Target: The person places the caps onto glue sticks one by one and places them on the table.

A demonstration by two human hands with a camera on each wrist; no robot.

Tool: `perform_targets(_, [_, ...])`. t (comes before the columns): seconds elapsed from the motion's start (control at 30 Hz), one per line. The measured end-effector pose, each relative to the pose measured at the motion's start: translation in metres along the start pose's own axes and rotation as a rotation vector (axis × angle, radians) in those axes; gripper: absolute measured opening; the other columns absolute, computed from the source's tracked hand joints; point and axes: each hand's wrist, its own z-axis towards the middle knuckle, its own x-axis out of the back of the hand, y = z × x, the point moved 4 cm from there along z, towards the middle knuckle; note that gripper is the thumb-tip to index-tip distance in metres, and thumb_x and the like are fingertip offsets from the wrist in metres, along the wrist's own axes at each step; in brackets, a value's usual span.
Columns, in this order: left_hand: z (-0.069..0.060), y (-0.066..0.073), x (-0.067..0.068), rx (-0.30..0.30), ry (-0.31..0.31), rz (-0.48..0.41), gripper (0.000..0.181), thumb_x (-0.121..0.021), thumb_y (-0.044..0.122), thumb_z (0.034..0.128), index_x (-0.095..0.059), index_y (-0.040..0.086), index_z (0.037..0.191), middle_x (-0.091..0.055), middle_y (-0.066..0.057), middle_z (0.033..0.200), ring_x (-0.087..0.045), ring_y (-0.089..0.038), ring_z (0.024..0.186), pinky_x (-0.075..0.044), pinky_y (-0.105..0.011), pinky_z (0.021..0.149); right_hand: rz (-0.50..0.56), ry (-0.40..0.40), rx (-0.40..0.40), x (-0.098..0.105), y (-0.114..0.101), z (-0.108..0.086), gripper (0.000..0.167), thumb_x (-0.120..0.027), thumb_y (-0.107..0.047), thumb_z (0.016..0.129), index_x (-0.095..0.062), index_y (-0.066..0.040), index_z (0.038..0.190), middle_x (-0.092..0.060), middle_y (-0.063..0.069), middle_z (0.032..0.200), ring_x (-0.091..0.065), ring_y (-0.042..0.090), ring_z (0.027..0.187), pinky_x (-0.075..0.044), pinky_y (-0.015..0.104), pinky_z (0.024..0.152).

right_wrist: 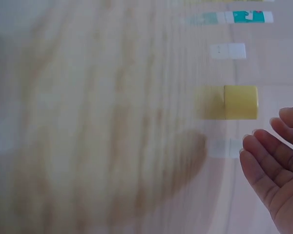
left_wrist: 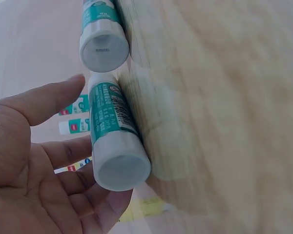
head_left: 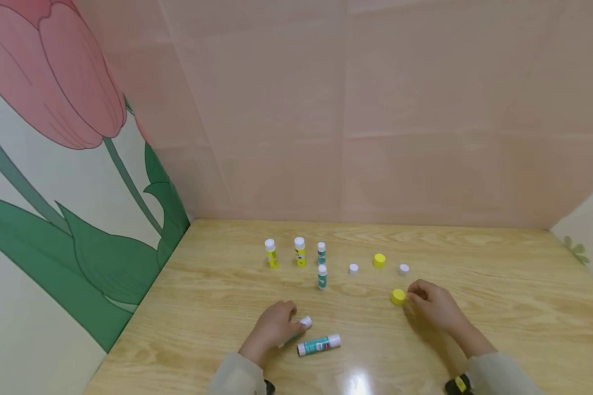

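My left hand (head_left: 275, 325) is at a teal-and-white glue stick (left_wrist: 112, 117) lying on the table. In the left wrist view its fingers reach along the stick's side, and the thumb stands away from it. A second teal glue stick (head_left: 319, 345) lies just to the right. My right hand (head_left: 436, 306) hovers beside a yellow cap (head_left: 398, 297), its fingers loosely bent. A gap shows between fingertips and cap (right_wrist: 240, 102) in the right wrist view, with nothing held.
Two yellow glue sticks (head_left: 272, 255) (head_left: 300, 253) stand upright at the back. Two smaller teal ones (head_left: 322, 253) (head_left: 322, 278) stand beside them. Farther right sit two white caps (head_left: 353, 269) (head_left: 404, 269) and another yellow cap (head_left: 379, 260). A pink cloth (head_left: 277, 109) hangs behind the wooden table (head_left: 202, 274).
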Motion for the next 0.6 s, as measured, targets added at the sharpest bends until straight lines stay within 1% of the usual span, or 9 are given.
perform_targets(0.13, [0.007, -0.001, -0.003, 0.017, -0.010, -0.007, 0.047, -0.063, 0.042, 0.0741, -0.057, 0.003, 0.101, -0.052, -0.002, 0.083, -0.051, -0.018, 0.075, -0.042, -0.033, 0.066, -0.004, -0.013, 0.004, -0.001, 0.002, 0.006, 0.008, -0.054, -0.007, 0.084, -0.057, -0.001, 0.088, -0.059, 0.005, 0.083, -0.052, 0.018, 0.075, -0.044, 0.030, 0.061])
perform_targets(0.23, [0.011, 0.001, -0.004, 0.034, -0.013, -0.026, 0.050, -0.062, 0.042, 0.0749, -0.055, 0.003, 0.106, -0.053, -0.004, 0.088, -0.051, -0.021, 0.081, -0.042, -0.035, 0.070, 0.000, -0.022, -0.001, -0.001, 0.003, 0.011, 0.008, -0.054, -0.007, 0.084, -0.056, -0.001, 0.088, -0.058, 0.006, 0.083, -0.052, 0.018, 0.075, -0.044, 0.031, 0.061])
perform_targets(0.3, [0.014, 0.002, -0.005, 0.041, -0.004, -0.040, 0.051, -0.062, 0.040, 0.0756, -0.054, 0.003, 0.108, -0.053, -0.006, 0.093, -0.051, -0.023, 0.085, -0.042, -0.037, 0.073, 0.000, -0.032, 0.000, -0.002, 0.004, 0.014, 0.009, -0.054, -0.007, 0.084, -0.056, 0.000, 0.089, -0.058, 0.006, 0.083, -0.052, 0.018, 0.074, -0.043, 0.031, 0.061])
perform_targets(0.47, [0.018, 0.005, -0.005, 0.039, 0.045, -0.065, 0.052, -0.062, 0.040, 0.0760, -0.052, 0.003, 0.112, -0.053, -0.008, 0.101, -0.050, -0.025, 0.093, -0.041, -0.038, 0.078, -0.025, -0.047, 0.003, -0.002, 0.007, 0.019, 0.011, -0.054, -0.007, 0.083, -0.056, 0.001, 0.090, -0.057, 0.006, 0.082, -0.051, 0.018, 0.072, -0.043, 0.030, 0.059])
perform_targets(0.6, [0.021, 0.008, -0.005, 0.030, 0.092, -0.078, 0.052, -0.062, 0.037, 0.0768, -0.051, 0.002, 0.113, -0.052, -0.010, 0.105, -0.049, -0.026, 0.098, -0.040, -0.039, 0.080, -0.039, -0.040, 0.020, -0.003, 0.011, 0.022, 0.012, -0.055, -0.007, 0.083, -0.055, 0.002, 0.090, -0.056, 0.007, 0.081, -0.051, 0.019, 0.072, -0.043, 0.031, 0.058])
